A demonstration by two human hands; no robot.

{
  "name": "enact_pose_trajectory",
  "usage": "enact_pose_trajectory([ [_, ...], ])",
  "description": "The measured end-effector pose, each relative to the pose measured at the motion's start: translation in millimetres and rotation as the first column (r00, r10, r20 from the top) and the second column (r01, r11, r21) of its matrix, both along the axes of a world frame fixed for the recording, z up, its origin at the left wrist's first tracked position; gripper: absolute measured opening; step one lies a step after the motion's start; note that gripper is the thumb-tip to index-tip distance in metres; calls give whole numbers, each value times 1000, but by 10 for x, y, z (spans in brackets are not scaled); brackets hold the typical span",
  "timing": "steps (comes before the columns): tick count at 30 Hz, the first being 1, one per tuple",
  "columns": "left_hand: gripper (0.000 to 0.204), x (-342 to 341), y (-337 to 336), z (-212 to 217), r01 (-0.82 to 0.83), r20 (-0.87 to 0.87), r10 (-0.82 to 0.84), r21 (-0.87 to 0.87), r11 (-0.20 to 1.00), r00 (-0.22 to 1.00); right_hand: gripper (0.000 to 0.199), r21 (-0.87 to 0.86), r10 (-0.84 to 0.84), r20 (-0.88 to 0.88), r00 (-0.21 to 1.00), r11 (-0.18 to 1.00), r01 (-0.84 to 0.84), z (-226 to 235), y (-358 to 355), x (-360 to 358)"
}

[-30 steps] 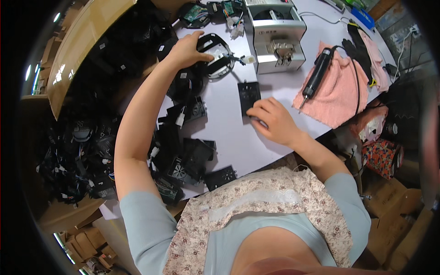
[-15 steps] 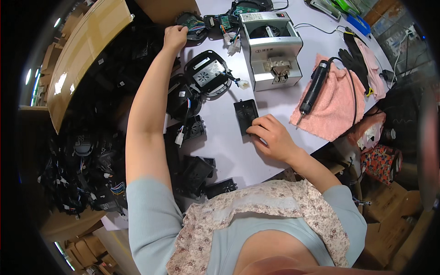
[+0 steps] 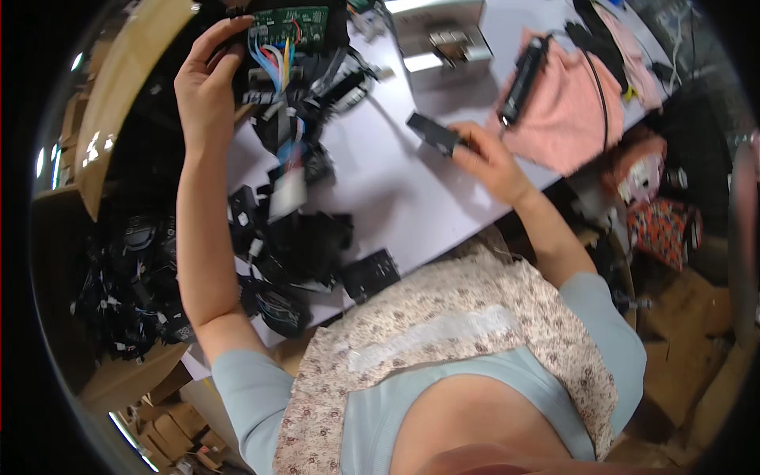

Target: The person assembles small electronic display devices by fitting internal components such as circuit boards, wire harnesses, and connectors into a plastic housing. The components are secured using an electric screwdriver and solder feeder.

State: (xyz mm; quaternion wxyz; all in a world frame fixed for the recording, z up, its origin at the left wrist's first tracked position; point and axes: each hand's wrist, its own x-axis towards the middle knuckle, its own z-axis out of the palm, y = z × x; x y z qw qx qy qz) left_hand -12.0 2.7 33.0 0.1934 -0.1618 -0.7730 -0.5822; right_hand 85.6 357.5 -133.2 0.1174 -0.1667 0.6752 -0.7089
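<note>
At the upper left my left hand (image 3: 207, 83) is closed on the edge of a black plastic housing. A green circuit board (image 3: 309, 28) with several coloured wires (image 3: 273, 67) shows in that housing. My right hand (image 3: 495, 165) pinches one end of a small black rectangular plastic cover (image 3: 432, 133), tilted and lifted off the white table (image 3: 431, 202). Between my arms lie more black housings with wires, and a blurred white connector (image 3: 288, 194) hangs among them. Near the table's front edge rests another black cover (image 3: 370, 274).
A silver metal machine (image 3: 443, 67) stands at the back. To its right, a black electric screwdriver (image 3: 525, 83) lies on a pink cloth (image 3: 582, 119), with black gloves (image 3: 606, 47) beyond. On the left, a cardboard box (image 3: 131, 87) borders a heap of black wired parts (image 3: 131, 277).
My right hand has raised the black cover from the table and tilted it. My left hand has drawn the wired housing nearer and to the left. The view has shifted.
</note>
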Motion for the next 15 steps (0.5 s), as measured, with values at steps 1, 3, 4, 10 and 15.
enact_pose_trajectory([
  [1, 33, 174, 75, -61, 80, 144, -86, 45, 996, 986, 22, 21, 11, 10, 1000, 1000, -11, -65, 125, -13],
  [3, 34, 420, 259, -295, 327, 415, -310, 32, 945, 856, 24, -164, -72, 268, 961, 979, 120, -3, 187, 46],
  [4, 37, 559, 384, -453, 352, 435, -278, -97, 931, 856, 26, -172, -105, 316, 943, 971, 166, 20, 174, 71],
  [10, 28, 885, 644, -1087, 467, 694, -252, -136, 874, 674, 41, 118, -298, 206, 932, 953, 279, 254, 165, 304],
  [15, 18, 1295, 797, -765, 43, 40, -19, -749, 662, 999, 55, 535, -262, -508, 820, 650, 539, 230, 268, 454],
])
